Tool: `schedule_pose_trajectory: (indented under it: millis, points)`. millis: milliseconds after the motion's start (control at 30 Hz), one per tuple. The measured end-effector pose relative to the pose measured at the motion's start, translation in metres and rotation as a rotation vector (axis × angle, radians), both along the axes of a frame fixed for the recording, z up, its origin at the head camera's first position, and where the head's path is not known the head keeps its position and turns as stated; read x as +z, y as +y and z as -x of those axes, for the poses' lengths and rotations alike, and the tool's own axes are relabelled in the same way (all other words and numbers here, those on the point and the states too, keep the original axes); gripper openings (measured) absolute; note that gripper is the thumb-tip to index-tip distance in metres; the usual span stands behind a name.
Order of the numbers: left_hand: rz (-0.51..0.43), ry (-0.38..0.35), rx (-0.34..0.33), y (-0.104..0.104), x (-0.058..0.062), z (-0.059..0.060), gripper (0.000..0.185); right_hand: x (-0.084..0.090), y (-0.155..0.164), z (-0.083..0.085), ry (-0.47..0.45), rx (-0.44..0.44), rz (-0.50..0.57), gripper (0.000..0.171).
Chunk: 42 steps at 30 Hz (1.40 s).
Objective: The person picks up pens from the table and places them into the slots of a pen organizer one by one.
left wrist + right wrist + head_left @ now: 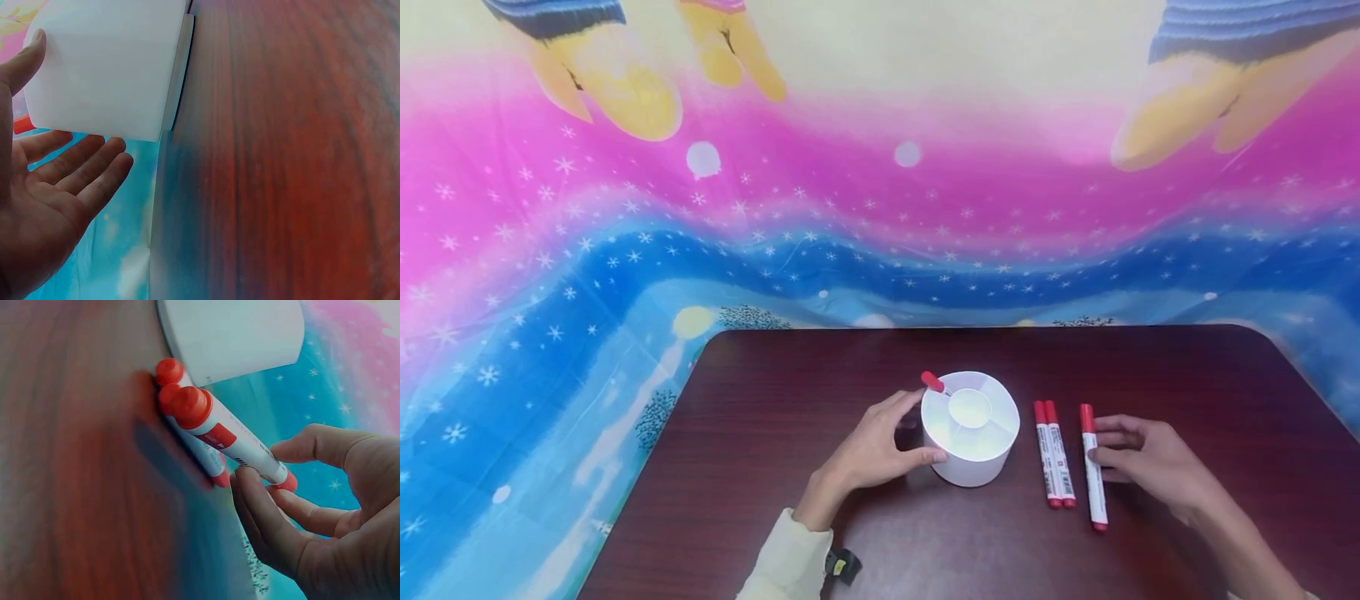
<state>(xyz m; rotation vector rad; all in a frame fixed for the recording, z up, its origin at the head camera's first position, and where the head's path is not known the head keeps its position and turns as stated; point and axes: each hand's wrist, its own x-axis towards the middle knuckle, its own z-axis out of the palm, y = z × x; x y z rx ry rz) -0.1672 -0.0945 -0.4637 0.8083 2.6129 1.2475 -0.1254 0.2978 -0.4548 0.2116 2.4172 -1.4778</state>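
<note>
White pen holder (970, 437) stands mid-desk (775, 467), steadied by relaxed left hand (876, 450). Right hand (1142, 458) pinches 1 red marker (1093, 467) lying toward the far edge, just right of 2 markers (1054, 454).

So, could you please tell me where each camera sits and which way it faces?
Head: above, facing forward and down at the table; left hand by the white holder, right hand at the single marker.
Left wrist: low, along the palm at the holder's wall.
Right wrist: low, past fingers pinching the marker.
All share the holder.
</note>
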Motion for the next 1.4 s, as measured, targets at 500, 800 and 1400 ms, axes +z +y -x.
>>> schedule_pose_trajectory:
  millis: [500,800,1400]
  points:
    - [0.003,-0.005,0.008,0.0,-0.001,-0.001,0.089,0.02,-0.009,0.003,0.091,0.014,0.052,0.064]
    - [0.007,-0.005,0.008,0.0,0.001,-0.001,0.09,0.029,-0.015,0.007,0.142,0.031,0.095,0.064]
    - [0.004,-0.004,0.001,0.0,0.0,-0.001,0.089,0.044,-0.037,0.013,0.215,0.033,0.199,0.063]
